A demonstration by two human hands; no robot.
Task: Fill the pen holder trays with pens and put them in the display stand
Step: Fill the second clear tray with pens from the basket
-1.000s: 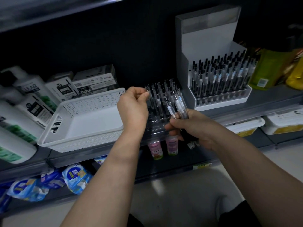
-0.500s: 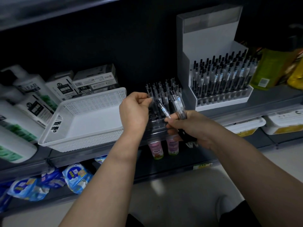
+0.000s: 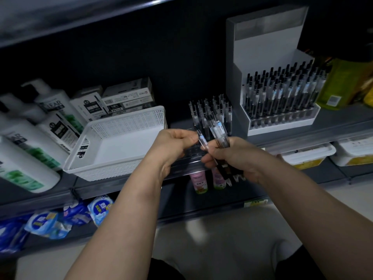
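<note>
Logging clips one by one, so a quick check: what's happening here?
A person at a shop shelf is loading pens. The right hand grips a bundle of pens, and the left hand appears to pinch the top of a single pen beside it, just above a clear tray that stands partly filled on the shelf. To the right, the white display stand already holds rows of pens.
</note>
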